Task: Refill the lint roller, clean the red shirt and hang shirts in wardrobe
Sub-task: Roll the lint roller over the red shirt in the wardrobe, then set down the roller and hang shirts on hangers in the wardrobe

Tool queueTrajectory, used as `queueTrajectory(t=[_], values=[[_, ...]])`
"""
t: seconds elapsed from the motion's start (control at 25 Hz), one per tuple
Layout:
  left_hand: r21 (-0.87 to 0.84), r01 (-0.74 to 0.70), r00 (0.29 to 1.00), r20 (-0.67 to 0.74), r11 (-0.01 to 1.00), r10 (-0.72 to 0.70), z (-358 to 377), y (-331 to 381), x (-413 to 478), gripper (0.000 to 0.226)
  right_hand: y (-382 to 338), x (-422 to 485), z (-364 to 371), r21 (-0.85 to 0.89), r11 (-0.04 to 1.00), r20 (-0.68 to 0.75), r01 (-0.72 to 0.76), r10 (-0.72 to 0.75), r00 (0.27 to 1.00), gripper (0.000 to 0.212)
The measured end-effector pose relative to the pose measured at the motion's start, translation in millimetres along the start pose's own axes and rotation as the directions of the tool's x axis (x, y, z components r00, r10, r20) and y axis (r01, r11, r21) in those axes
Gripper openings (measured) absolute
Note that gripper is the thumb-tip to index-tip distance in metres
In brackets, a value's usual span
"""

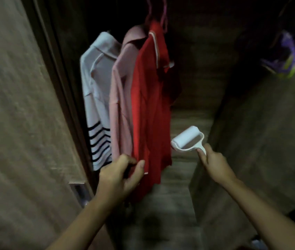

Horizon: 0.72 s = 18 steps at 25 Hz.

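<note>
A red shirt (150, 98) hangs on a pink hanger (164, 13) inside the dark wardrobe. To its left hang a pale pink shirt (121, 105) and a white shirt (96, 83) with dark stripes at the hem. My left hand (119, 175) pinches the red shirt's lower hem. My right hand (213, 161) grips the handle of a white lint roller (188, 139), whose roll sits just right of the red shirt, apart from the cloth.
The wardrobe's left door (20, 123) stands open beside my left arm, with a recessed handle (80, 193). A wooden side panel (262, 141) rises on the right. A purple and green item (284, 58) hangs at the upper right.
</note>
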<state>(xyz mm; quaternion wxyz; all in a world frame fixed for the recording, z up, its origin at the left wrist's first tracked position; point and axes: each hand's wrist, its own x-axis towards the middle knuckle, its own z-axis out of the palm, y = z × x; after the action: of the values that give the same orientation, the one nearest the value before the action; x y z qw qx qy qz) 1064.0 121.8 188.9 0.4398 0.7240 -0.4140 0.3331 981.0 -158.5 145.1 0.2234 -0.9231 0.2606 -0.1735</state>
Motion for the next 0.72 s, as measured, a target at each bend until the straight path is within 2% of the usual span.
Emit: queueTrajectory(t=[0.16, 0.28, 0.36, 0.48, 0.56, 0.72], values=[[-0.121, -0.209, 0.964, 0.144, 0.97, 0.226, 55, 15, -12, 0.032, 41, -48, -38, -0.07, 0.989, -0.067, -0.132, 0.127, 0.99, 0.029], [-0.22, -0.248, 0.931, 0.215, 0.943, 0.295, 93, 44, -30, 0.024, 70, -92, -63, -0.101, 0.979, -0.109, -0.176, 0.165, 0.98, 0.045], [-0.271, -0.177, 0.917, 0.304, 0.946, 0.259, 120, 78, -42, 0.021, 93, -128, -80, -0.122, 0.969, -0.135, -0.215, 0.199, 0.971, 0.043], [-0.345, -0.011, 0.854, 0.485, 0.939, 0.188, 158, 147, -58, 0.04, 136, -196, -104, -0.165, 0.932, -0.162, -0.323, 0.298, 0.941, 0.038], [-0.412, 0.013, 0.782, 0.572, 0.911, 0.247, 181, 201, -81, 0.048, 167, -253, -120, -0.185, 0.893, -0.156, -0.41, 0.385, 0.909, 0.037], [-0.513, 0.035, 0.676, 0.644, 0.858, 0.357, 217, 318, -147, 0.059, 232, -376, -154, -0.199, 0.797, -0.167, -0.57, 0.546, 0.821, 0.04]])
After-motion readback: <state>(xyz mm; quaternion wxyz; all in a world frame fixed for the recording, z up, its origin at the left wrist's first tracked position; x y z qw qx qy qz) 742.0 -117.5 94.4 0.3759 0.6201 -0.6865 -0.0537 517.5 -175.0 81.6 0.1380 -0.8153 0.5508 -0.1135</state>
